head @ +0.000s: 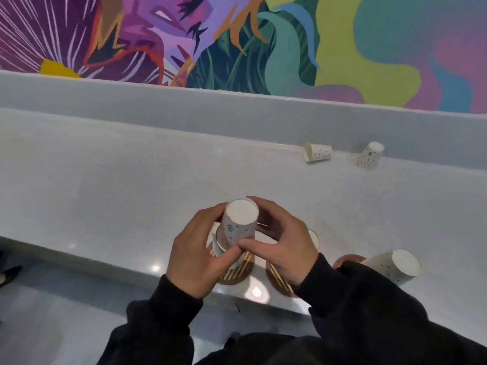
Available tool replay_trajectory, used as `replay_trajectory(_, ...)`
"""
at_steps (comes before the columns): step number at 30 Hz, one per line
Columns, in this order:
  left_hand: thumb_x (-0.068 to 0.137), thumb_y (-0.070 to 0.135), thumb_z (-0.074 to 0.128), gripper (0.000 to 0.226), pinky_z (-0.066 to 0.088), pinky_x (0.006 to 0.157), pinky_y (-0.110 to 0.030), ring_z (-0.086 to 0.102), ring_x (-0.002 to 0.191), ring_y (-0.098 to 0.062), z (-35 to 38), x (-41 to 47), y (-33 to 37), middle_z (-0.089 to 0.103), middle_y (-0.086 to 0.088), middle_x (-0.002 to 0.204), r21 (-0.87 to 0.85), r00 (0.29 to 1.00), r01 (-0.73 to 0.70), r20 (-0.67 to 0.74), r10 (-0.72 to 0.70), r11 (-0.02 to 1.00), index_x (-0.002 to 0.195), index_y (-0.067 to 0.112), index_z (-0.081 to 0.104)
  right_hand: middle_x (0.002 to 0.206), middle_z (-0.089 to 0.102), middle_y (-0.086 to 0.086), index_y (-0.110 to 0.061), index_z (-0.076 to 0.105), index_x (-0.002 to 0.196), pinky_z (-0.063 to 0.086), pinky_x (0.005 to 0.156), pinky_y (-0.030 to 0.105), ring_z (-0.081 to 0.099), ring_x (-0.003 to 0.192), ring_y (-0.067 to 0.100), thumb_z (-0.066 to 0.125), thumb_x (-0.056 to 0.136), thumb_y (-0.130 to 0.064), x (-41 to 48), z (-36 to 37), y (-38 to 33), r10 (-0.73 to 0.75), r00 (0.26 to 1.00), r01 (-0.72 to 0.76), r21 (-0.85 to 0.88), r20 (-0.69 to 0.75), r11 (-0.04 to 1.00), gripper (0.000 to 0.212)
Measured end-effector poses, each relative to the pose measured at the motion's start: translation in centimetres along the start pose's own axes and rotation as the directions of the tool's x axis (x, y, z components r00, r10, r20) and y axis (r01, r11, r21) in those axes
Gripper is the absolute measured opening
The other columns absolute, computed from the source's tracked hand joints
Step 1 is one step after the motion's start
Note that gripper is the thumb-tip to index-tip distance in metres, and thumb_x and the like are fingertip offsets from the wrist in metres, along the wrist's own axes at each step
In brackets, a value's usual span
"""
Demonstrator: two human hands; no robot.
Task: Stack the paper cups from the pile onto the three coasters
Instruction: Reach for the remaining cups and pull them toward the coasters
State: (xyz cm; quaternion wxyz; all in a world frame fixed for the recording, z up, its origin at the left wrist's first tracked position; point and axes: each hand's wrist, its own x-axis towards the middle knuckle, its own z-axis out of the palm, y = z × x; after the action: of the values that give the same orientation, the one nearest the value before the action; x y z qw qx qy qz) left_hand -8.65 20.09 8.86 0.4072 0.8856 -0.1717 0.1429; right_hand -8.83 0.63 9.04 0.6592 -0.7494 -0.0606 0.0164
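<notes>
Both hands hold an upside-down dotted paper cup (239, 222) that sits on top of another cup over the left striped coaster (237, 272). My left hand (195, 256) grips its left side. My right hand (282, 243) grips its right side and front. A middle coaster (279, 280) lies under my right hand, and a cup (314, 238) on it is mostly hidden. On the right coaster (347, 260) stands an upside-down cup (395, 266). Two loose cups remain at the back: one on its side (317, 152) and one upside-down and tilted (369, 155).
The white counter (131, 193) has a raised ledge (184, 111) at the back under a colourful mural. The counter's front edge runs just below the coasters, with grey floor beyond. A dark shoe (10, 275) shows at the far left.
</notes>
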Motion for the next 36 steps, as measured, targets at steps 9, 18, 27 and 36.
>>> replay_trajectory(9, 0.076, 0.033, 0.087, 0.069, 0.045, 0.097, -0.016, 0.056, 0.118, 0.003, 2.1, -1.1, -8.8, 0.058, 0.028, 0.129, -0.164, 0.97, 0.193, 0.181, -0.163, 0.967, 0.129, 0.051, 0.047, 0.139, 0.056, -0.028, -0.041, 0.048, 0.144, 0.044, 0.114, 0.025, 0.049, 0.131, -0.012, 0.077, 0.09, -0.026, -0.9, 6.8, 6.0, 0.229, 0.956, -0.256, -0.135, -0.183, 0.957, 0.063)
replay_trajectory(18, 0.077, 0.036, 0.085, 0.069, 0.05, 0.095, -0.021, 0.057, 0.115, 0.008, 5.3, -2.2, -12.3, 0.058, 0.033, 0.124, -0.174, 0.883, 0.341, 0.396, -0.251, 0.924, 0.127, 0.059, 0.043, 0.131, 0.062, -0.022, -0.034, 0.055, 0.137, 0.049, 0.103, 0.021, 0.053, 0.124, -0.01, 0.076, 0.088, -0.017, -1.0, 8.6, 9.6, 0.32, 0.895, -0.352, -0.053, -0.31, 0.934, 0.056)
replay_trajectory(27, 0.075, 0.026, 0.086, 0.07, 0.045, 0.087, -0.011, 0.058, 0.105, 0.009, 5.6, -1.9, -13.5, 0.058, 0.035, 0.114, -0.145, 0.823, 0.393, 0.495, -0.277, 0.908, 0.127, 0.048, 0.045, 0.126, 0.065, -0.023, -0.043, 0.056, 0.128, 0.052, 0.098, 0.02, 0.058, 0.122, -0.005, 0.08, 0.085, -0.02, -1.1, 9.8, 11.1, 0.352, 0.86, -0.364, 0.038, -0.37, 0.931, 0.054)
replay_trajectory(36, 0.075, 0.027, 0.09, 0.074, 0.047, 0.109, -0.042, 0.058, 0.127, -0.023, 6.6, -2.5, -14.9, 0.061, 0.003, 0.138, -0.025, 0.755, 0.443, 0.548, -0.358, 0.896, 0.137, 0.028, 0.05, 0.11, 0.071, -0.013, -0.034, 0.063, 0.111, 0.057, 0.099, 0.033, 0.066, 0.104, 0.005, 0.085, 0.083, -0.028, -3.9, 9.1, 13.9, 0.505, 0.693, -0.515, 0.137, -0.515, 0.846, 0.036)
